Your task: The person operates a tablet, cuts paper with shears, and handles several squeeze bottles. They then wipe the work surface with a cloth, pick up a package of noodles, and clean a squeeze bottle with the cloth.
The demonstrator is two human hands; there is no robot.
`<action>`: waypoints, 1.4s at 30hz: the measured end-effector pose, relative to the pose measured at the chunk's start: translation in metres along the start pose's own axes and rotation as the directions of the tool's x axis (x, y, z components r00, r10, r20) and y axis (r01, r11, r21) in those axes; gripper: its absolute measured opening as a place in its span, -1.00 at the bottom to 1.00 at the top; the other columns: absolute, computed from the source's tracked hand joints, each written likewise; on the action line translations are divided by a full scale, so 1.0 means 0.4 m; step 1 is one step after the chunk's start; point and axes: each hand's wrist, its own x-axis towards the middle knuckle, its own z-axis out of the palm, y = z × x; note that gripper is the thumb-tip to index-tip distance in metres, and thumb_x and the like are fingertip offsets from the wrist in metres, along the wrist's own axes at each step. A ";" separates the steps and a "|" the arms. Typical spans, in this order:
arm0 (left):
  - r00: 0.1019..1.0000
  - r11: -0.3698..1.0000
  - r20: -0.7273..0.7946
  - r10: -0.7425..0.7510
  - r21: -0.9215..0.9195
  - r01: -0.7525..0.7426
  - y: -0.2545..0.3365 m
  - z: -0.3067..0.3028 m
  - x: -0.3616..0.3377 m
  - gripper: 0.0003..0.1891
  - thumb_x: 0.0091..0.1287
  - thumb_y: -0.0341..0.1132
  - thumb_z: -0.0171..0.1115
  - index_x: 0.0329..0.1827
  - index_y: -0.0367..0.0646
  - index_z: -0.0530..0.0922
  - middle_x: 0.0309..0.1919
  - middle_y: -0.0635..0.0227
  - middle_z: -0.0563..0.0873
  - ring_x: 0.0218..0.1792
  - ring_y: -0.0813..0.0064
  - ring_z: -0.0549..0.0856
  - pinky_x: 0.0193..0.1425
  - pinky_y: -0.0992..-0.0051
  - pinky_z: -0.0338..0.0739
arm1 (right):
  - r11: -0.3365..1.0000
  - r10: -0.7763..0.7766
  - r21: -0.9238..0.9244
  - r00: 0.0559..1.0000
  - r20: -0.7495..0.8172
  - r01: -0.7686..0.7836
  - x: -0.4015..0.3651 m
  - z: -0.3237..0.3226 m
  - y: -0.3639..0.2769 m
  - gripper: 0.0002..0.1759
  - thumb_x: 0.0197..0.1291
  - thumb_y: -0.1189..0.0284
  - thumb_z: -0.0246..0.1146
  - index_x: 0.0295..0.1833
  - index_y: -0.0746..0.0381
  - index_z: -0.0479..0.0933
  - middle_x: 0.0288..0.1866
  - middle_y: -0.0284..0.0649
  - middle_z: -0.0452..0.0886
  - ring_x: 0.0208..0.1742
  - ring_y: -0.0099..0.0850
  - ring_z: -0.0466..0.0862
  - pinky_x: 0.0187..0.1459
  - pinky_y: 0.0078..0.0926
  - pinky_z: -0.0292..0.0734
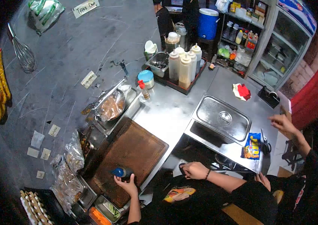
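While the left hand (128,185) curls its grip on a bottle (123,173) lying crosswise, cap leftward, the right hand (195,170) rests farther off, its grip unclear.

Bottle (121,172) on cutting board (136,150) — lidded pan (222,118) right.

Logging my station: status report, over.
Left hand grips blue-capped bottle on cutting board. Right hand curled at counter edge, grasp unclear. Co-worker's hand beyond lidded pan.

1. Left hand (127,184) reaches forward on a bare forearm, thumb spread, fingers curled in a grip.
2. Right hand (195,170) sits low and central, knuckles up, fingers loosely folded, forearm bare below a black sleeve.
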 end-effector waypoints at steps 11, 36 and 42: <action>0.959 0.996 0.268 0.091 -0.006 -0.093 -0.048 -0.081 0.077 0.07 -0.05 -0.10 0.50 0.41 -0.19 -0.06 0.32 0.01 0.12 0.28 0.07 0.23 0.31 0.16 0.13 | 0.957 0.281 0.087 0.959 -0.020 -0.278 -0.005 0.111 -0.169 -0.82 0.08 0.33 0.22 -0.30 0.21 0.50 -0.28 -0.14 0.59 -0.19 -0.15 0.60 -0.15 -0.22 0.50; -0.080 0.692 0.786 0.614 -0.583 -0.426 0.145 0.072 -0.390 -0.42 -0.07 -0.52 0.45 0.07 -0.27 0.41 0.05 0.23 0.50 0.04 0.37 0.49 0.15 0.41 0.36 | 0.391 0.920 0.515 0.339 -0.197 -0.762 -0.690 0.476 -0.494 -0.71 -0.04 0.26 0.30 -0.22 0.19 0.54 -0.31 -0.12 0.61 -0.20 -0.14 0.61 -0.21 -0.23 0.48; -0.595 0.640 0.647 0.477 -0.720 -0.269 0.122 -0.010 -0.986 -0.42 -0.21 -0.31 0.58 -0.10 -0.29 0.50 -0.24 0.32 0.65 -0.23 0.51 0.62 -0.07 0.52 0.51 | 0.276 0.954 0.767 0.072 -0.289 -0.580 -1.161 0.486 -0.710 -0.84 -0.08 0.39 0.23 -0.38 0.23 0.59 -0.45 -0.08 0.62 -0.39 -0.16 0.61 -0.29 -0.28 0.50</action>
